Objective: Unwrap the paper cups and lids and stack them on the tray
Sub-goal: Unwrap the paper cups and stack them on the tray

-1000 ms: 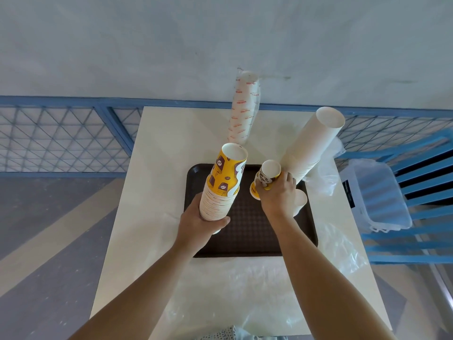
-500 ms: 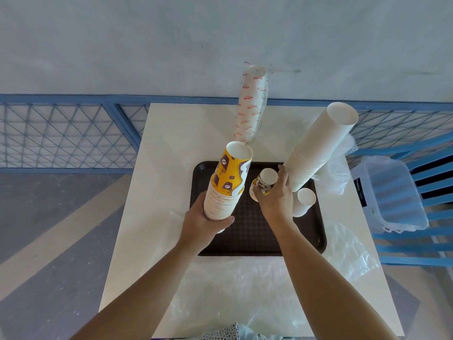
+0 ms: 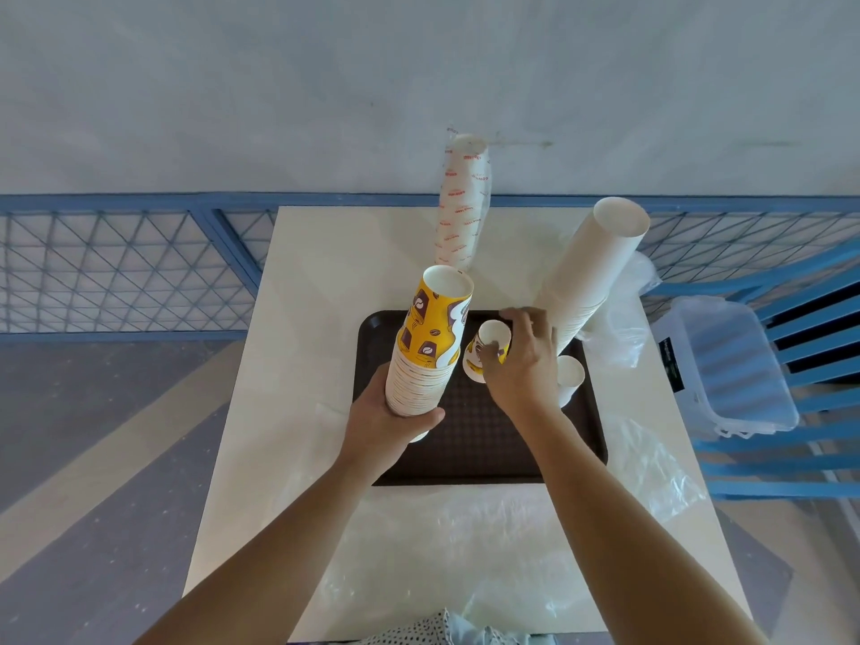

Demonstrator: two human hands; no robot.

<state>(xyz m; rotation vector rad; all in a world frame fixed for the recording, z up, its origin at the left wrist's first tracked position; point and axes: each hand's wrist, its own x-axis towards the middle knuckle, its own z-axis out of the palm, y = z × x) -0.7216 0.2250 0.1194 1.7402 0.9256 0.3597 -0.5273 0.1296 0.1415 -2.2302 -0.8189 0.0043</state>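
Yellow paper cup stack (image 3: 430, 346), rims ribbed, gripped by left hand (image 3: 382, 425) fingers; right hand (image 3: 526, 367) fingers pinch a small cup (image 3: 494, 334).

The right hand (image 3: 521, 370) covers part of the small yellow cup (image 3: 494, 335).

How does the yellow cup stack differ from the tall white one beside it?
The yellow cup stack is printed with coffee motifs; the white cup stack is plain. The yellow stack is shorter, the white one much taller. The left hand grips the yellow stack; the white one is not in that hand. Both are unwrapped.
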